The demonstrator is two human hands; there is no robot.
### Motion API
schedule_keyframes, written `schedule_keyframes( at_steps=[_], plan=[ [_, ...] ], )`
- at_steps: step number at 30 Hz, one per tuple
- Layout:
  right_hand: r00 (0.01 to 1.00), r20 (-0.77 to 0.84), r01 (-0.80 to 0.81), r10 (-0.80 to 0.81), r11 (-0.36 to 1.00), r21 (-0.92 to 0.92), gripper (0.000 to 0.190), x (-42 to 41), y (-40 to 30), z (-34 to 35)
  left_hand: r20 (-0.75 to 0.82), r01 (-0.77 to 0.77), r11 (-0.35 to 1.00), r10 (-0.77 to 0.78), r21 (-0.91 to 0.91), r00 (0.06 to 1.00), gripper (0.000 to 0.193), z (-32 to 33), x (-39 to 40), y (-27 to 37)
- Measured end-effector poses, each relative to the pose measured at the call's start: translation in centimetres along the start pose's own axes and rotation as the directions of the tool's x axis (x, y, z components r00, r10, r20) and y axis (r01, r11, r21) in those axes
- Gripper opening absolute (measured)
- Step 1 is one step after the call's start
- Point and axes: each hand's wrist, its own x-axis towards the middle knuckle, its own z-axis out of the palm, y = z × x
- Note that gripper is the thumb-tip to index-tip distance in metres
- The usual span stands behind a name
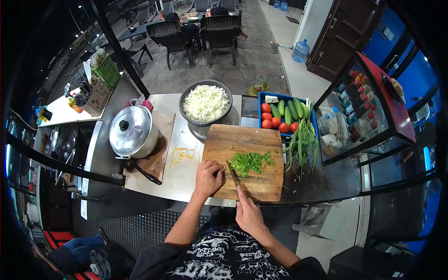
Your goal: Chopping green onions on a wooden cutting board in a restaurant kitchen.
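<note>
My right hand (pixel 247 211) grips a kitchen knife (pixel 232 174), its blade slanting up and left over the wooden cutting board (pixel 245 138). Just left of the blade, my left hand (pixel 209 177) rests on the board's left edge with its fingers curled. A small pale-green end of green onion (pixel 223 168) peeks out at those fingertips; the rest is hidden by the hand. Chopped green onion (pixel 251 162) lies in a loose heap to the right of the blade. Whole green onions (pixel 303 141) hang over the front of a blue crate (pixel 260 108), beyond the board's right side.
Behind the board stands a grey bowl (pixel 181 111) of shredded cabbage (pixel 206 101). The crate holds tomatoes (pixel 266 124) and cucumbers (pixel 288 114). At left, a lidded metal pot (pixel 131 131) sits near a black-handled utensil (pixel 148 175). A glass display case (pixel 364 108) borders the right.
</note>
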Motion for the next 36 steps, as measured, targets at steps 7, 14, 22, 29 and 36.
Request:
schedule_keyframes(
  at_steps=[7, 14, 22, 29, 36],
  plan=[
    [0.996, 0.066, -0.047, 0.052, 0.996, -0.081, 0.065, 0.7, -1.6, 0.5, 0.031, 0.015, 0.997, -0.013, -0.070, 0.999, 0.007, 0.3, -0.1, 0.0],
    [0.995, 0.077, -0.054, 0.062, 0.993, -0.107, 0.067, 0.6, -1.7, 1.2, 0.021, -0.009, 0.998, 0.011, -0.066, 1.000, 0.009, 0.4, 0.0, 0.0],
    [0.999, 0.021, -0.032, 0.036, 0.987, -0.157, 0.067, 0.7, -1.1, 2.5, 0.033, 0.017, 0.998, -0.015, -0.061, 0.999, 0.008, 0.9, 0.0, 0.0],
    [0.999, 0.034, -0.003, 0.008, 0.988, -0.153, 0.066, -4.1, 1.7, 2.6, 0.025, 0.047, 0.996, -0.045, -0.080, 0.999, 0.006, 0.5, 0.2, 0.2],
    [1.000, -0.021, 0.019, -0.018, 0.998, 0.064, 0.062, -3.2, 1.0, 1.5, 0.074, 0.059, 0.992, -0.050, -0.112, 0.996, 0.007, -0.2, 0.4, -0.1]
  ],
)
